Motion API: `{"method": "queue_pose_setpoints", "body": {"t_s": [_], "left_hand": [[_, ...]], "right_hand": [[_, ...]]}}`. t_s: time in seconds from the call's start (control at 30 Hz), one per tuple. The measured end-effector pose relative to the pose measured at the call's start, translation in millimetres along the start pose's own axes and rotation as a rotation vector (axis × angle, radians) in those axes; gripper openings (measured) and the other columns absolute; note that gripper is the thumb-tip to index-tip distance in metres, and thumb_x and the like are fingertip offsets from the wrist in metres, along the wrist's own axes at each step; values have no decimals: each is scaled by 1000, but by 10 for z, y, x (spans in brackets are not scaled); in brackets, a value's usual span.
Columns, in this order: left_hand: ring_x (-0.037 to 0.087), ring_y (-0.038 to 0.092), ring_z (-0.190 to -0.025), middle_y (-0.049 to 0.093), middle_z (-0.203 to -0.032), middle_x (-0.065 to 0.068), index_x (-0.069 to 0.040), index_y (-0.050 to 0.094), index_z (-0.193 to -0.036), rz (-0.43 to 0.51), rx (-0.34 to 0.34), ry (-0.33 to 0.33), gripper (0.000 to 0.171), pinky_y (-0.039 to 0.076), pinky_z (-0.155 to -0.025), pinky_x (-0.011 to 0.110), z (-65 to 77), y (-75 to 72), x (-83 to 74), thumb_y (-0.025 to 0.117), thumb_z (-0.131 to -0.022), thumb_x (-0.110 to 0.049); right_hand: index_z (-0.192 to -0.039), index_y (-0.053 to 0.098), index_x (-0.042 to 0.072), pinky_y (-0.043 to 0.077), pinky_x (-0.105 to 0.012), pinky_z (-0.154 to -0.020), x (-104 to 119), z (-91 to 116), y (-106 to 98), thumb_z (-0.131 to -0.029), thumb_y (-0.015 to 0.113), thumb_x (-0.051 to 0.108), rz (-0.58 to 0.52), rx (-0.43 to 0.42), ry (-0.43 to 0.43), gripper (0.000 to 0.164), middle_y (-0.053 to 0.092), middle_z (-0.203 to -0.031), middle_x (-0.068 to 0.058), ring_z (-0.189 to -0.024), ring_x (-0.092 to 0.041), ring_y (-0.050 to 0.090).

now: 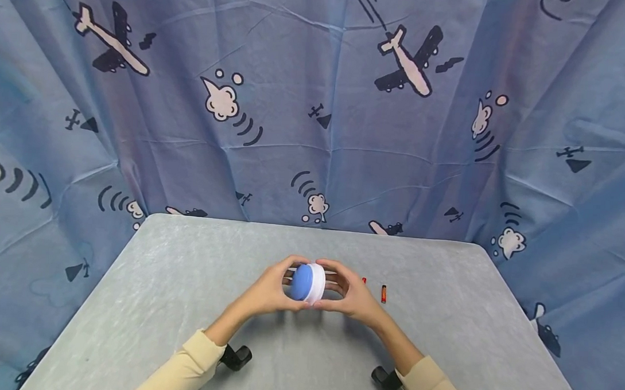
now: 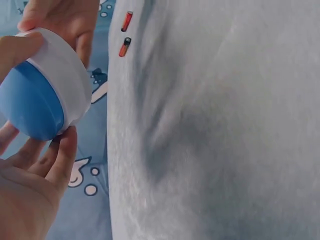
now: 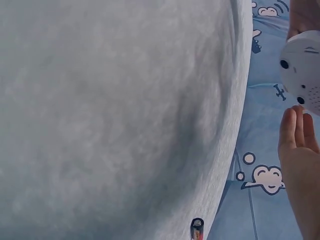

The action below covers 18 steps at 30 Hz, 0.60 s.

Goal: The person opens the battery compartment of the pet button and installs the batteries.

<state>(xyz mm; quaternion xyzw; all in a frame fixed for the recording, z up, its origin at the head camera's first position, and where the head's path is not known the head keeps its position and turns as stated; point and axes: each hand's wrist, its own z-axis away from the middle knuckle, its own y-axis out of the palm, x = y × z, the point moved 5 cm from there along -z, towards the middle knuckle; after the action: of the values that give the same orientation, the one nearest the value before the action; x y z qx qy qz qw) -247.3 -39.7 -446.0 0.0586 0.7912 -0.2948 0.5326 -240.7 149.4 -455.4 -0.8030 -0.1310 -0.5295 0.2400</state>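
Note:
Above the table's middle, both hands hold a round device with a smooth blue dome and a white base. My left hand grips it from the dome side, thumb and fingers spread round the edge. From the other side my right hand holds the rim of the base between thumb and fingertips. The base, turned toward the right hand, shows small holes and dark round spots in the right wrist view. In the left wrist view the dome sits against the left hand's fingers.
A red-and-black battery lies on the grey table to the right of the hands. A second red one, partly hidden by the right hand, lies beside it. A blue airplane-print curtain hangs behind the table's far edge.

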Motion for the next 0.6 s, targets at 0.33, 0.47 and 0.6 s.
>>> {"method": "queue_pose_setpoints", "body": {"t_s": [0.33, 0.47, 0.6], "left_hand": [[29, 61, -116, 52, -138, 14, -7, 45, -147, 208, 34, -59, 75, 52, -94, 38, -19, 38, -25, 85, -83, -12], [28, 59, -115, 53, -136, 11, -11, 46, -148, 162, 30, -73, 76, 53, -90, 37, -30, 58, -56, 86, -83, -17], [27, 61, -108, 55, -132, 11, -11, 50, -145, 166, -8, -71, 73, 55, -86, 40, -25, 53, -63, 87, -82, -15]], "right_hand": [[-149, 46, 4, 46, -41, -103, 16, -26, -7, -76, 87, -5, 15, -30, -45, 84, 51, -144, -13, -129, -33, 51], [-148, 47, 3, 46, -41, -103, 23, -33, -2, -75, 88, -6, 31, -34, -66, 84, 51, -144, -14, -129, -34, 51], [-150, 45, 4, 46, -43, -102, 25, -37, 8, -74, 88, -7, 23, -19, -64, 88, 49, -146, -14, -131, -35, 50]]}}
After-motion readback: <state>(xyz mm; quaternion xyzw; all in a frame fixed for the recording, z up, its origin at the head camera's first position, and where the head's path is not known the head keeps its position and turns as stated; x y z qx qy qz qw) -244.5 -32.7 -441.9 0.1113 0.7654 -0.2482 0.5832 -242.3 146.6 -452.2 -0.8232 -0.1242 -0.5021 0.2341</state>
